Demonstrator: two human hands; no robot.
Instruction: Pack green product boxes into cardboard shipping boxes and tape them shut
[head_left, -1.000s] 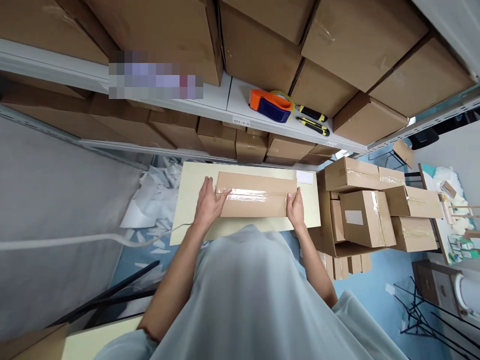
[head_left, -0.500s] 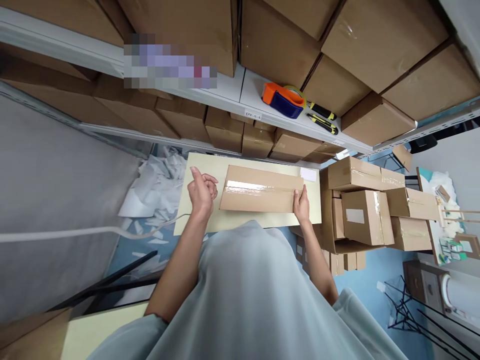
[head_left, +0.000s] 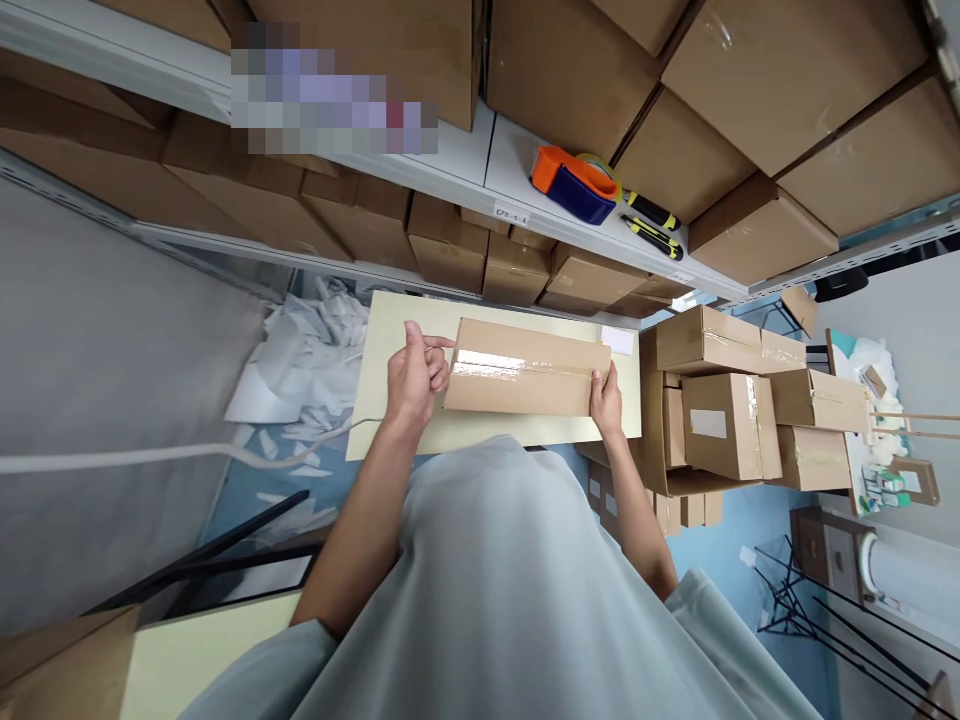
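Note:
A long, flat cardboard box [head_left: 525, 392] lies on the pale yellow tabletop [head_left: 480, 432], with shiny clear tape running along its top. My right hand [head_left: 607, 402] grips the box's right end, thumb on the upper face and fingers at the side. At the opposite end is my left hand [head_left: 414, 380], thumb raised, index finger stretched to the box's left edge and the other fingers loosely curled. Nothing shows in that hand. Close to the box's far right corner rests a small white paper [head_left: 616, 341].
Above the table, a shelf [head_left: 457, 165] carries large cartons, an orange-and-blue tape dispenser [head_left: 576, 186] and yellow-black utility knives [head_left: 652, 236]. Stacked boxes [head_left: 729, 425] stand to the right. White scrap paper [head_left: 292, 355] heaps on the left, where a white cable [head_left: 225, 452] crosses.
My left hand has moved right toward the box, and its index finger has straightened out to the box's left end. My right hand keeps its hold.

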